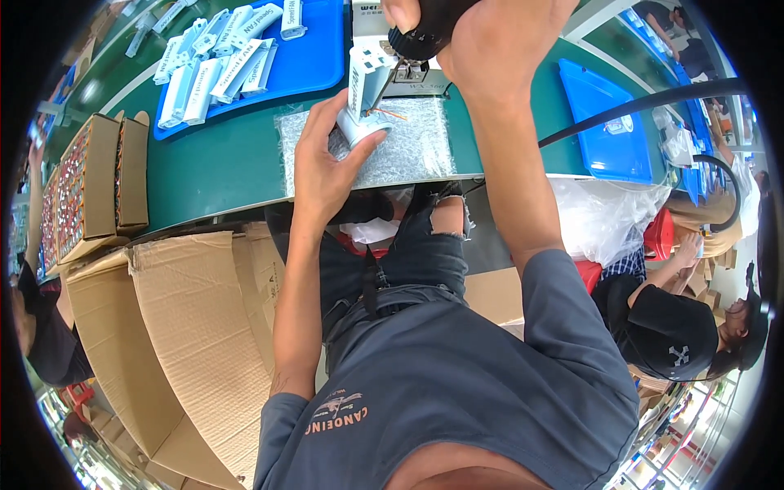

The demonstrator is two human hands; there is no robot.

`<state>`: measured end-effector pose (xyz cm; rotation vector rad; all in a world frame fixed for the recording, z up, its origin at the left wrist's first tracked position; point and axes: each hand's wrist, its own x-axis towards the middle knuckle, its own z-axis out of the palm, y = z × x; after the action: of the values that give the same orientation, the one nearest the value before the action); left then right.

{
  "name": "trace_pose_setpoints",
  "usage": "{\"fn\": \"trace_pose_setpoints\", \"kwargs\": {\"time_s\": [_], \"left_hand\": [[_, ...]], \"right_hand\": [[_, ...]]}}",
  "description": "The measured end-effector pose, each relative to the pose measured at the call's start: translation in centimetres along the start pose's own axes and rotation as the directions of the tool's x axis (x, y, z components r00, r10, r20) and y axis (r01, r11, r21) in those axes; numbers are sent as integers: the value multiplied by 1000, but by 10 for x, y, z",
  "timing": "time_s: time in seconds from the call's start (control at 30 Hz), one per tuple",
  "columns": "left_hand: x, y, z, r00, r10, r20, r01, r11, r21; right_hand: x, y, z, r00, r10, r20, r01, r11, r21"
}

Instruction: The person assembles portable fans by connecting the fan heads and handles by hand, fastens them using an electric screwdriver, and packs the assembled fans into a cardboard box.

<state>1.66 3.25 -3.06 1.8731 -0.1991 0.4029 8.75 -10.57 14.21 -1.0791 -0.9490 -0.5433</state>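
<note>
My left hand (321, 167) is closed around the lower end of a white and pale blue plastic fan housing (365, 91), held tilted upward over a sheet of bubble wrap (420, 151). A thin orange wire shows at its base. Above it, my right hand (494, 53) grips a black electric screwdriver (425, 33), whose thin bit points down into the open side of the housing. The exact spot where the tip meets the housing is hard to make out. Just behind stands a white boxy machine (426, 83), partly hidden by the screwdriver and hand.
Several similar housings (237, 69) lie on a blue tray (322, 69) at far left. Cartons of small parts (91, 184) sit on the left edge of the green table (184, 188). An opened carton (204, 310) stands below. Right are another blue tray (600, 143), a black cable (637, 100) and a seated co-worker (665, 327).
</note>
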Motion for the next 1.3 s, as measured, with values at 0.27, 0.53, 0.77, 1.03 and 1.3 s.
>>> {"fn": "trace_pose_setpoints", "kwargs": {"time_s": [0.27,0.53,0.77,1.03,1.3], "left_hand": [[-1,-2,1,1000,12,-11,-12,1000,-21],[0,6,-3,1000,-23,-5,23,999,-34],[-2,6,-1,1000,0,-17,-1,999,-52],[2,-2,0,1000,10,17,-10,999,-45],[1,11,-8,999,-35,36,42,975,-217]], "right_hand": [[-3,15,2,997,32,65,-46,975,218],[3,18,4,997,64,48,-73,974,214],[5,3,13,983,168,-78,-150,967,204],[6,-21,-17,993,86,-85,-15,787,617],[-55,-26,-67,986,-126,-113,-49,423,-905]]}}
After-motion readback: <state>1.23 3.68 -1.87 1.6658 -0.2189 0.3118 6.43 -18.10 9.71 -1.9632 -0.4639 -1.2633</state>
